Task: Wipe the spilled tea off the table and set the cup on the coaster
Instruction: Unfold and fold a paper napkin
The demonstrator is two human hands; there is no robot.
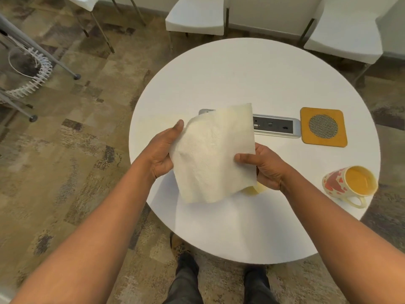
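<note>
Spilled tea (254, 189) pooled yellow on the round white table (263, 73), partly hidden beneath a paper towel (212, 154) held above it by both hands. No writing could be read anywhere. The left hand (163, 151) gripped the towel's left edge, thumb raised; the right hand (266, 165) pinched its right edge. Near the table's right rim stood the heart-patterned cup (348, 186), apart from the orange coaster (324, 127) beside a power strip (278, 127).

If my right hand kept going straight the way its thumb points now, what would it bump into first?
The right hand points left, thumb pinching the paper towel it holds. Straight on, it would probably meet the left hand gripping the towel's opposite edge, though depth is unclear.
</note>
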